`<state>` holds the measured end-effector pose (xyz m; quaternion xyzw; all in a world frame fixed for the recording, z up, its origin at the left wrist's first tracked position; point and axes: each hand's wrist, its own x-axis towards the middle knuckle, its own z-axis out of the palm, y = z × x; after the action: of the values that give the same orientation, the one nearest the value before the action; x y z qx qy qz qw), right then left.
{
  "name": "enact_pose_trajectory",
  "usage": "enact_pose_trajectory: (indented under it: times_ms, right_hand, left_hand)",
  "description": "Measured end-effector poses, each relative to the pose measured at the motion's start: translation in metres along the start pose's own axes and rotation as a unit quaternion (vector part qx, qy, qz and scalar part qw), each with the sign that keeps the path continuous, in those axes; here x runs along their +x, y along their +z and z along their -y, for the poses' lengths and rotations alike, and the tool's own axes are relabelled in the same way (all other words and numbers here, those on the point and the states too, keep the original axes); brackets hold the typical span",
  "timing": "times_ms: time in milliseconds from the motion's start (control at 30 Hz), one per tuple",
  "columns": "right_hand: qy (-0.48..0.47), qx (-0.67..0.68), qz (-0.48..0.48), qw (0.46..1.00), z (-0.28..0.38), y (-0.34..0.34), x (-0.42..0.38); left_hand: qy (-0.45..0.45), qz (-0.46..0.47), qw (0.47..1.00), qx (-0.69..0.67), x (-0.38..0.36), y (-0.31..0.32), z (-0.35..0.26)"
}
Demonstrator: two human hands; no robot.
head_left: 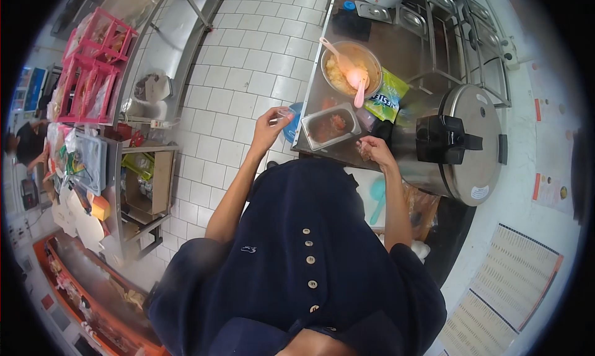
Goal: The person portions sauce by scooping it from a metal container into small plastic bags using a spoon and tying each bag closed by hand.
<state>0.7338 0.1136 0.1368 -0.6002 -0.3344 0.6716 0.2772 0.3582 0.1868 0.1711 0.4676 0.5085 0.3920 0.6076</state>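
Note:
My left hand [271,128] is raised over the floor by the counter's left edge, its fingers closed around a small clear item I cannot make out. Just right of it stands a rectangular metal container [330,127] with reddish food inside. My right hand [375,150] is near that container's lower right corner, fingers curled together; what they hold is too small to tell. Behind the container, a round metal bowl [351,70] holds yellowish food and pink spoons [356,77]. A green and yellow packet [389,94] lies beside the bowl.
A large steel cooker [474,145] with a black handle stands at the right. Metal racks and lids [412,20] are behind it. A blue round container [294,123] is beside the counter edge. Pink baskets [93,77] sit on shelving at the left. A person is at the far left.

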Motion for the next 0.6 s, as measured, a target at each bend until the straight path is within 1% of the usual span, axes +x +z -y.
enact_pose_trajectory:
  times_ms: [33, 67, 100, 133, 167, 200, 267, 333, 400, 433, 467, 533, 600]
  right_hand:
    - [-0.009, 0.010, 0.008, 1.000, -0.001, -0.001, 0.003]
    - [-0.010, 0.009, 0.010, 1.000, 0.007, -0.001, 0.001]
    - [-0.004, -0.022, 0.019, 1.000, 0.020, 0.002, -0.006]
    - [0.002, -0.053, 0.027, 0.998, 0.031, 0.005, -0.012]
    - [0.001, -0.052, 0.027, 0.998, 0.035, 0.004, -0.013]
    - [-0.016, -0.063, 0.021, 0.998, 0.039, 0.004, -0.013]
    - [-0.033, -0.069, 0.010, 0.997, 0.046, 0.001, -0.015]
    - [-0.044, -0.110, 0.064, 0.991, 0.055, -0.004, -0.014]
    - [-0.051, -0.110, 0.051, 0.991, 0.055, -0.006, -0.012]
    - [-0.067, -0.130, 0.074, 0.986, 0.055, -0.007, -0.008]
    - [-0.082, -0.150, 0.096, 0.981, 0.053, -0.010, -0.004]
    - [-0.095, -0.131, 0.090, 0.983, 0.053, -0.006, -0.002]
    - [-0.121, -0.222, 0.056, 0.966, 0.071, 0.005, -0.012]
  left_hand:
    - [0.045, 0.005, 0.995, 0.094, 0.001, 0.000, -0.004]
    - [0.090, 0.010, 0.978, 0.187, 0.002, 0.000, -0.006]
    - [0.090, 0.008, 0.978, 0.187, 0.005, 0.001, -0.006]
    - [0.139, 0.046, 0.955, 0.260, 0.010, 0.003, -0.006]
    - [0.187, 0.086, 0.921, 0.330, 0.014, 0.007, -0.008]
    - [0.187, 0.086, 0.921, 0.331, 0.017, 0.011, -0.009]
    - [0.197, 0.159, 0.873, 0.417, 0.024, 0.023, -0.011]
    - [0.212, 0.182, 0.869, 0.409, 0.035, 0.033, -0.008]
    - [0.194, 0.230, 0.846, 0.441, 0.042, 0.044, -0.015]
    - [0.198, 0.239, 0.841, 0.442, 0.046, 0.049, -0.018]
    - [0.200, 0.257, 0.848, 0.418, 0.048, 0.055, -0.022]
    - [0.202, 0.286, 0.850, 0.394, 0.048, 0.067, -0.034]
    - [0.159, 0.331, 0.848, 0.383, 0.048, 0.076, -0.048]
